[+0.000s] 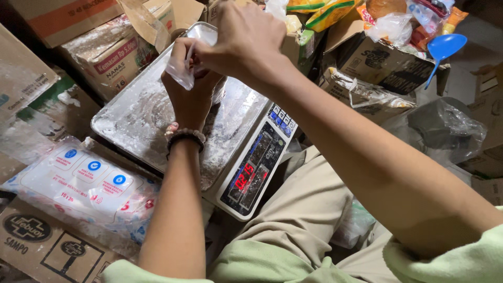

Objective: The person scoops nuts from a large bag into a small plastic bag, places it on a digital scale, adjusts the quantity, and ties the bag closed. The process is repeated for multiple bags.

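— Sleeves, pale green, are sitting closest to my view, with both bare forearms reaching away from them. Are you seeing the grip?

— Yes. I am watching the left hand clenching around the body of a small clear bag, and the right hand pinching the bag's top from above. Both are grasping it; neither is released.

— Where is the bag sitting?

— It is being held up just over the metal pan of a digital scale, and I cannot tell whether it is touching the pan. White powder is dusting the pan all around it. The scale's red readout is glowing, tilted toward the lap.

— Which step am I looking at, would you say?

— I am judging it as the closing of the bag's mouth: the fingers are gathering the film at the top. What the bag holds is too hidden to name.

— And the next move?

— I am thinking it is calling for a steady pinch up top while the lower hand keeps the bag upright, or the contents could spill onto the pan.

— Anything farther out?

— A beaded bracelet is circling the left wrist, a white packet with blue circles is lying left of the scale, cardboard boxes are crowding behind, and a blue plastic spoon is resting well apart at the upper right.
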